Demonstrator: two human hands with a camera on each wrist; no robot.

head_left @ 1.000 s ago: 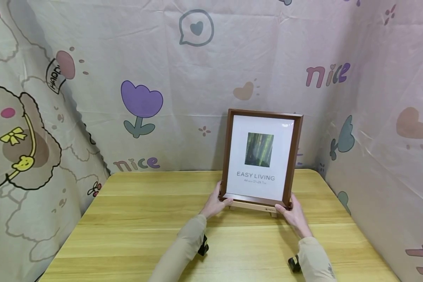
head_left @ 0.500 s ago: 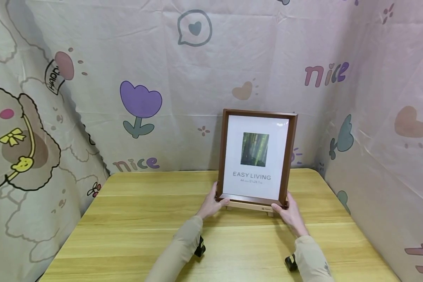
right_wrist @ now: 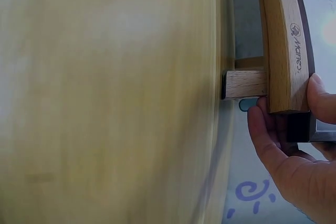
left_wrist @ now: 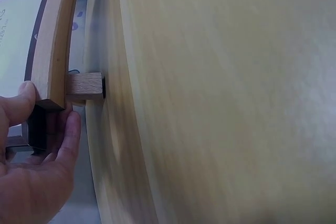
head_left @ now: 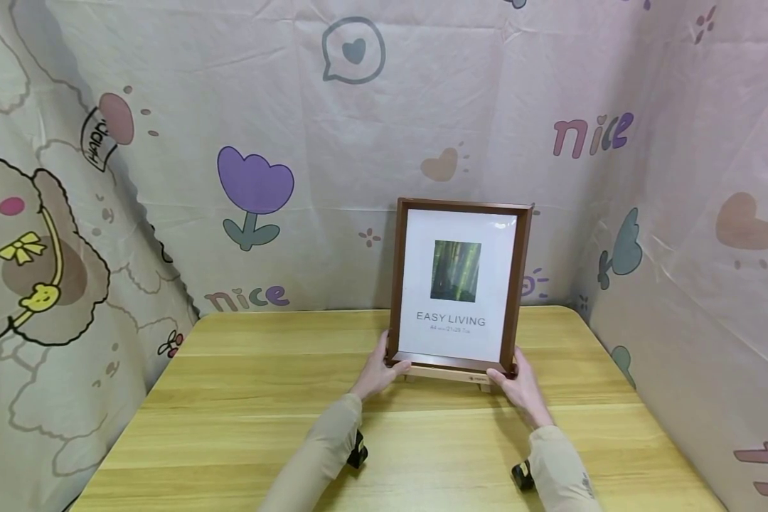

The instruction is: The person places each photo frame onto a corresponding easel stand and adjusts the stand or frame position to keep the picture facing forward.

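A brown picture frame (head_left: 518, 284) stands upright, leaning slightly back on a small wooden easel (head_left: 448, 373). Behind its cover are a white sheet reading "EASY LIVING" and a small green forest picture (head_left: 456, 272). My left hand (head_left: 374, 370) grips the lower left corner, thumb in front and fingers behind. The lower right corner is held the same way by my right hand (head_left: 520, 390). Both wrist views show the easel's front ledge (left_wrist: 51, 56) between thumb and fingers, with a short foot (right_wrist: 245, 84) beneath it. The easel's back is hidden by the frame.
The light wooden table (head_left: 262, 384) runs up to a cartoon-printed cloth (head_left: 345, 142) hanging close behind the frame. More printed cloth hangs along the left and right sides. A small black device (head_left: 357, 451) is strapped at each sleeve cuff.
Frame and easel have slid a short way left over the table, both hands moving along with them. The grip at each corner stays the same.
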